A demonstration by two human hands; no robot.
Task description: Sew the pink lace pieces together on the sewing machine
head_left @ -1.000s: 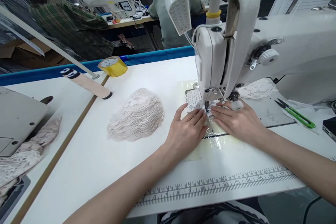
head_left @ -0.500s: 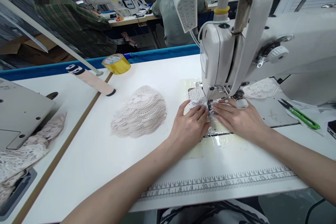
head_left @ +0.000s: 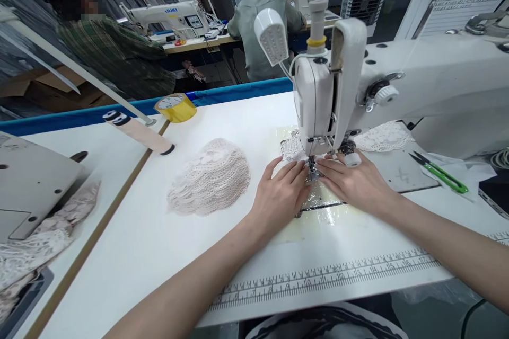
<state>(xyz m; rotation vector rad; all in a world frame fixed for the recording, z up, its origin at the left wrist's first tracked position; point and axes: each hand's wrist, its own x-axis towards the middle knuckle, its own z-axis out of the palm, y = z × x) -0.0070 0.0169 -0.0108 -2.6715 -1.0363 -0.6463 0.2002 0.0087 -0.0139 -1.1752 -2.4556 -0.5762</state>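
1. Left hand: open, palm down, fingers extended toward the needle area of the sewing machine. Fingertips lie just left of the presser foot, at the near edge of a white lace piece.
2. Right hand: open, palm down, fingers extended to just right of the same foot. The exact contact between its fingertips and the lace cannot be told.
3. The lace piece lies on the machine bed, partly hidden by the machine head and the fingers; its visible portion is beyond the left fingertips.
4. A fanned stack of pale lace pieces lies on the white table, left of the left hand and apart from it.
5. A further lace piece lies flat beyond the right hand, behind the machine head. Green-handled snips lie to the right of that hand.
6. A yellow tape roll and a pink roll with dark ends are near the table's far left side.
7. A printed ruler scale runs along the near edge.
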